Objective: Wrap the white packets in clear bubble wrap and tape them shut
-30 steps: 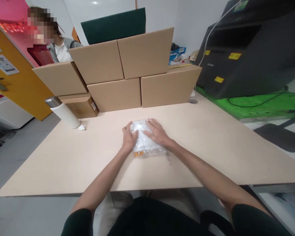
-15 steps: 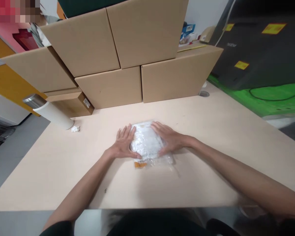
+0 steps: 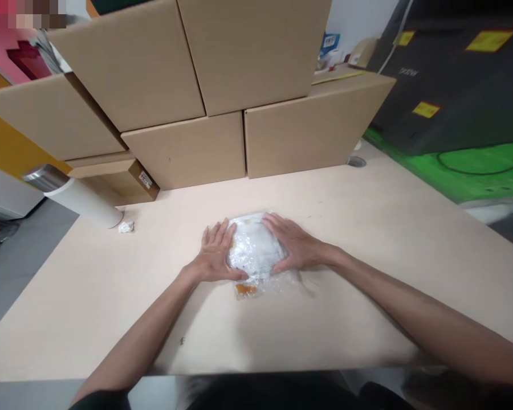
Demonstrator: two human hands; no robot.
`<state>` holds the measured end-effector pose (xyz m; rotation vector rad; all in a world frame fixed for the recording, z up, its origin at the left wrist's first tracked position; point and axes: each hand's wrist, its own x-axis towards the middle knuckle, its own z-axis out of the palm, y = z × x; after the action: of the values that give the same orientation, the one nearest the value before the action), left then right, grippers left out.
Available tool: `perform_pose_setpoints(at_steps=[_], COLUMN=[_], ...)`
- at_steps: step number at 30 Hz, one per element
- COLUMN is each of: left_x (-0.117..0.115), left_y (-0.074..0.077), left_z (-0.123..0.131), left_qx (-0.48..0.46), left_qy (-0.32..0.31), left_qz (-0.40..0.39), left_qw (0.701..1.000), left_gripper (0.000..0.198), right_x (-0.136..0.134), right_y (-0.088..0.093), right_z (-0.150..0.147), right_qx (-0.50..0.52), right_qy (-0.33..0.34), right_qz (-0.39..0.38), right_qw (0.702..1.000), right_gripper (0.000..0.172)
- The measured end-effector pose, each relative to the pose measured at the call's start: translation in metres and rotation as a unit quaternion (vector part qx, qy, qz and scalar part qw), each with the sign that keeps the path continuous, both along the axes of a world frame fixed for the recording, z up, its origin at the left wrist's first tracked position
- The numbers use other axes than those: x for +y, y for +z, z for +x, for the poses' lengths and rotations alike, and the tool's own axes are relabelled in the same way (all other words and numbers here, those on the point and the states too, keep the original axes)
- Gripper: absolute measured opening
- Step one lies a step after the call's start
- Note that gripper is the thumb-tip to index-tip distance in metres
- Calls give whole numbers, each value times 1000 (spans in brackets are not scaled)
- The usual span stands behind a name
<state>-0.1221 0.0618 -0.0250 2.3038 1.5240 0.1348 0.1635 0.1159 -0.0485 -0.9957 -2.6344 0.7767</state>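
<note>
A white, flat item in shiny clear plastic wrap, a plastic-wrapped package (image 3: 255, 249), lies on the table in front of me. My left hand (image 3: 216, 253) holds its left side, thumb along the near edge and fingers spread toward the far corner. On the opposite side, my right hand (image 3: 294, 245) grips the package with fingers over the far right corner and thumb at the near right. Loose clear film with an orange patch (image 3: 245, 289) sticks out from the near edge. What the white item is cannot be made out.
Several cardboard boxes (image 3: 183, 151) are stacked along the table's back. A white bottle with a steel cap (image 3: 85, 202) stands at the left, beside a small cardboard box (image 3: 115, 179) and a crumpled white scrap (image 3: 126, 227). A large black case (image 3: 448, 85) is beyond the right edge.
The camera view has shifted slightly. Both hands stay on the package, and the right thumb lies a little closer in against its near right side.
</note>
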Motion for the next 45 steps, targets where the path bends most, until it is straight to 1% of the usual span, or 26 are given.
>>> perform_pose_setpoints(at_steps=[4,7,9,11,13,14,15,17,19,20,22,23,26,27,28,29,33,36,37,38,39,40,42,43,44,45], left_x=[-6,-24,-42,-59,-69,-72,-72,-70,-67,-65,-64,-64,-63,-63,-63,-63,-70,-86,-93,-100,-107,-114,-123,-125,-127,-128], left_y=[6,14,20,24,23,21,18,11,6,6,10,14,23,23,22,19,-1,-8,-8,-7,-4,-1,4,6,7,8], left_z=[4,9,17,29,46,55,62,73,76,74,65,59,38,31,26,21,11,4,1,-2,-6,-9,-16,-19,-22,-25], left_qx=[2,-2,-22,-41,-41,-35,-30,-40,-104,-163,-323,-412,-623,-654,-670,-675,-672,-656,-645,-618,-572,-504,-331,-260,-226,-223], left_qy=[45,91,81,39,-10,-30,-43,-43,-12,11,72,121,309,360,397,419,453,479,488,490,478,451,349,293,255,246], left_qz=[3,37,69,96,109,113,118,128,145,156,180,189,167,152,141,133,132,151,169,195,225,256,297,302,304,311], left_qw=[999,995,994,994,993,992,992,990,984,974,927,883,699,647,611,592,571,563,563,583,627,691,825,869,890,890], left_gripper=[134,125,109,99,105,108,105,76,42,35,32,34,34,33,32,30,25,51,65,75,80,78,54,36,21,15], right_x=[-5,-19,-29,-35,-37,-37,-36,-35,-34,-34,-32,-31,-27,-25,-23,-22,-19,-18,-18,-17,-17,-16,-15,-14,-14,-14], right_y=[5,5,4,3,3,3,3,3,5,5,8,10,15,17,18,19,20,20,20,21,21,22,24,24,25,25], right_z=[-1,3,5,4,0,-3,-6,-13,-16,-16,-14,-11,-2,0,3,5,11,18,20,24,27,30,36,39,41,42], right_qx=[12,134,254,361,425,442,452,465,490,507,543,561,612,626,639,651,682,687,688,689,689,688,685,682,679,678], right_qy=[-39,-119,-214,-315,-375,-386,-388,-374,-359,-354,-353,-355,-360,-361,-363,-365,-380,-407,-415,-421,-426,-431,-440,-444,-446,-447], right_qz=[-27,-114,-181,-240,-286,-306,-321,-338,-348,-348,-337,-328,-301,-292,-283,-274,-246,-229,-224,-219,-213,-205,-186,-178,-172,-168], right_qw=[999,977,926,844,773,750,736,727,714,705,683,672,637,626,616,606,574,556,551,548,546,547,550,554,557,559], right_gripper=[134,126,109,90,69,59,51,42,38,37,38,38,38,37,36,35,29,24,22,20,19,17,15,15,15,15])
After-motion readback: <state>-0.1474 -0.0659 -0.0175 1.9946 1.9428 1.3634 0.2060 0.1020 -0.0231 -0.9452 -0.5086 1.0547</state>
